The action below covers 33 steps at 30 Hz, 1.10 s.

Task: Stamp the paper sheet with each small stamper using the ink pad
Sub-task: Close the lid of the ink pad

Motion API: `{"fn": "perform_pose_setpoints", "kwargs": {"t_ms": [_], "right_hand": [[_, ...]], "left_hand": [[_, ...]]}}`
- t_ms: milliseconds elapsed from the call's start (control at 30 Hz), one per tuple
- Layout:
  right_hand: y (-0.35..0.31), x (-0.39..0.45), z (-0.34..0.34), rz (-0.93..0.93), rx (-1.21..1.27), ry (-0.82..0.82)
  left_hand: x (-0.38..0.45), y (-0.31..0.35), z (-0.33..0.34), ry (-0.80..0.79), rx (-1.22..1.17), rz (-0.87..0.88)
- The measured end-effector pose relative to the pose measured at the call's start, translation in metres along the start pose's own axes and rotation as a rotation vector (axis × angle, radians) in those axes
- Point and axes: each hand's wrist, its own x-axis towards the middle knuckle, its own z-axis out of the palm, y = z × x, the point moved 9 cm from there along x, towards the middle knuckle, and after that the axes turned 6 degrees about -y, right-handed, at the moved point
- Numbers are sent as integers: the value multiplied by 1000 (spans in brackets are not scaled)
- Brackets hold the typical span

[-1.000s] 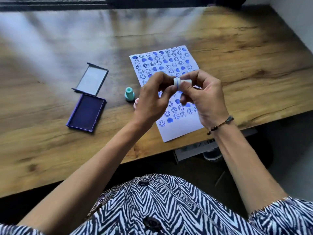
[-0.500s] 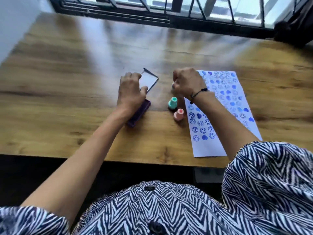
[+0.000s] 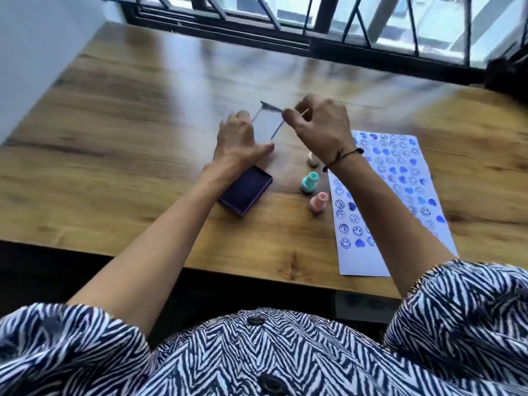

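The open ink pad (image 3: 247,192), dark purple, lies on the wooden table (image 3: 137,155). Just beyond it, its clear lid (image 3: 267,124) is tilted up off the table. My right hand (image 3: 320,127) pinches the lid's far corner. My left hand (image 3: 238,138) grips its near left edge, thumb stretched along the near side. A teal stamper (image 3: 309,182) and a pink stamper (image 3: 318,202) stand between the pad and the paper sheet (image 3: 400,195), which is covered with blue smileys and hearts. A pale stamper (image 3: 313,162) shows partly under my right wrist.
Window bars (image 3: 328,21) run along the table's far edge, and a white wall (image 3: 43,52) is at the left. The table's near edge (image 3: 228,267) is just in front of my striped shirt. A dark object (image 3: 508,72) sits at the far right.
My right hand has moved from beside the stampers to the lid's far corner. My left hand has slid forward off the ink pad onto the lid, which is now raised. A pale stamper now stands near the teal one.
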Motion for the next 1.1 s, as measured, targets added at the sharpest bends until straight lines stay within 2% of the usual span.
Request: {"fn": "perform_pose_setpoints", "kwargs": {"t_ms": [33,100,167,233,300,467,533,667,800,867,967,1000,1100], "right_hand": [[-1,-4,7,56,173,-38],[-6,-21,38,197,600,-240],[-21,-41,64,257,904,-447],[-36,-55,78,234,1059,-562],[-44,-63,82,213,1159,-588],[-52,-75,85,172,1210,-702],[-54,-78,86,174,1194,-742],[-54,-79,88,216,1152,-718],[-53,-79,86,175,1091,-662],[-46,-74,79,94,851,-555],[-42,-75,70,-155,120,-351],[-40,-80,74,-197,-6,-334],[-28,-94,92,-204,-124,-344]], "left_hand": [[-6,-4,-13,64,-108,8],[-26,-4,-34,168,-289,85],[-48,0,-41,205,-337,171],[-66,-1,-42,226,-334,205],[-78,-3,-41,255,-329,222],[-94,-11,-39,299,-317,246],[-98,-12,-40,323,-318,260],[-107,-17,-42,352,-343,280],[-108,-20,-37,284,-355,334],[-107,-28,-34,217,-349,341],[-104,-59,-30,142,-534,185],[-104,-70,-26,114,-641,114],[-103,-81,-18,52,-807,9]]}}
